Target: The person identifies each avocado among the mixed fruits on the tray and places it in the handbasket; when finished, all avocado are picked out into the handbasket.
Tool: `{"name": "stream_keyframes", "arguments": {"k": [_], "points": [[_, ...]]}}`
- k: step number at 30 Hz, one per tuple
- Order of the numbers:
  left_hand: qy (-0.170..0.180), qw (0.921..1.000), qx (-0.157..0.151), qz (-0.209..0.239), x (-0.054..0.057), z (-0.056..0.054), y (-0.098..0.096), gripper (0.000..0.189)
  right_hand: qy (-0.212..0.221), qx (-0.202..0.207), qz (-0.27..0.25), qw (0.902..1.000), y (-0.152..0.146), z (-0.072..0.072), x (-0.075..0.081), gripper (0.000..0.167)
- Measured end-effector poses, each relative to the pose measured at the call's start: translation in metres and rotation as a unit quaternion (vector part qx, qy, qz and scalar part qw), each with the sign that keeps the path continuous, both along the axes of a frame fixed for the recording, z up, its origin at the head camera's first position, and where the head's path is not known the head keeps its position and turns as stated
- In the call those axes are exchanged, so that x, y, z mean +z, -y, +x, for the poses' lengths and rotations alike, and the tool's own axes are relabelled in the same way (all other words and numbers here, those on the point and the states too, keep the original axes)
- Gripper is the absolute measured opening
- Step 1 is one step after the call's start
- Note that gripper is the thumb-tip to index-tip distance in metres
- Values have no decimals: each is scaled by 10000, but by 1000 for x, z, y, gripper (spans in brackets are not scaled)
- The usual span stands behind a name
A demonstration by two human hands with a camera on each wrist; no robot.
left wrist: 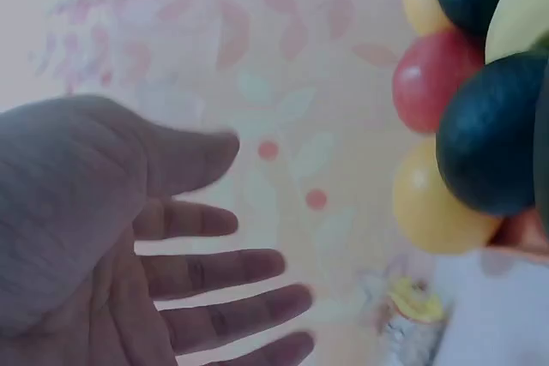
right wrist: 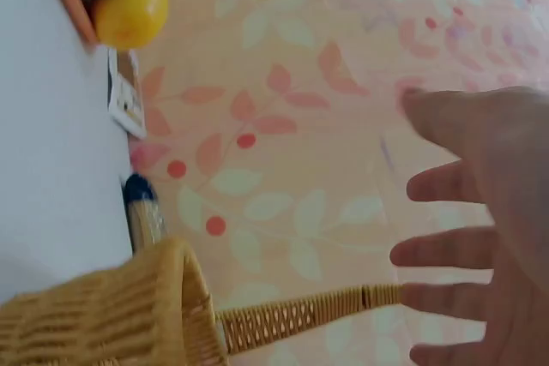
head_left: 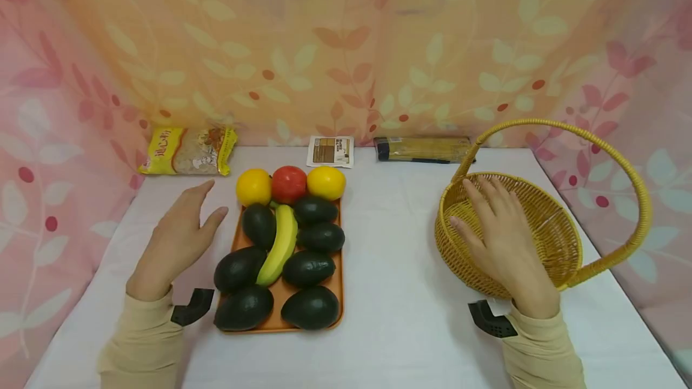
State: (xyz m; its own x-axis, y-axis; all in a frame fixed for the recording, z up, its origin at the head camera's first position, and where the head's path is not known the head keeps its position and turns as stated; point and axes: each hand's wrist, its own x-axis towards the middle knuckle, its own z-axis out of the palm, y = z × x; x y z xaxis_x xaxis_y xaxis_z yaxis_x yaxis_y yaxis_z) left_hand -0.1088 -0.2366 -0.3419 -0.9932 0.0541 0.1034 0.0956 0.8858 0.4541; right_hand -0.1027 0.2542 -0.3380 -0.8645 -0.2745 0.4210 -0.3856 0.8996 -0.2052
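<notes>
My left hand (head_left: 178,233), fingers extended and holding nothing, hovers left of an orange tray (head_left: 276,305). On that tray lie several dark green avocados (head_left: 310,308) around one yellow banana (head_left: 278,245). Along its far end sit a red fruit (head_left: 289,184) and two yellow fruits (head_left: 326,182). My right hand (head_left: 503,239) is above the near-left part of a round wicker basket (head_left: 465,269), with its fingers spread and nothing in them. In the right wrist view the basket (right wrist: 103,306) lies below and left of the hand. Its tall handle (head_left: 643,209) arches up on the right.
A yellow food packet (head_left: 189,150) lies at the back left against the patterned curtain (head_left: 346,47). Further right along the back are a small white-and-brown sachet (head_left: 331,152) and a clear pack of long thin strands (head_left: 427,149). White cloth covers the table (head_left: 389,293).
</notes>
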Motion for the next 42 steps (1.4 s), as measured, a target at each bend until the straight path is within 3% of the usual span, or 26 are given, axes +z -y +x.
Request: {"name": "stream_keyframes", "arguments": {"k": [4, 8, 11, 15, 19, 21, 29, 35, 42], "points": [[111, 9975, 202, 668, -10, -9, 16, 48, -974, 360, -552, 9931, 12, 3, 4, 47], [763, 9911, 133, 1087, -30, -24, 25, 47, -1424, 654, -874, 9838, 27, 9, 6, 33], [1310, 9809, -40, 1439, -45, -34, 31, 49, -1495, 1035, -789, 9802, 42, 12, 6, 35], [1778, 9626, -272, 2028, -62, -41, 38, 43, -1464, 1779, -474, 9720, 70, 13, -4, 44], [2147, 9428, -437, 2513, -78, -43, 41, 38, -1229, 2423, 4, 9624, 100, 18, -21, 32], [2282, 9375, -445, 2589, -83, -44, 42, 39, -1063, 2667, 307, 9574, 115, 22, -30, 32], [2424, 9404, -480, 2334, -93, -40, 46, 41, -675, 3281, 1351, 9325, 159, 40, -56, 47], [2583, 9349, -496, 2384, -92, -40, 45, 42, -654, 3381, 1674, 9238, 171, 46, -65, 52], [2545, 9362, -524, 2368, -93, -40, 44, 39, -709, 3321, 1985, 9194, 181, 50, -72, 62]]}}
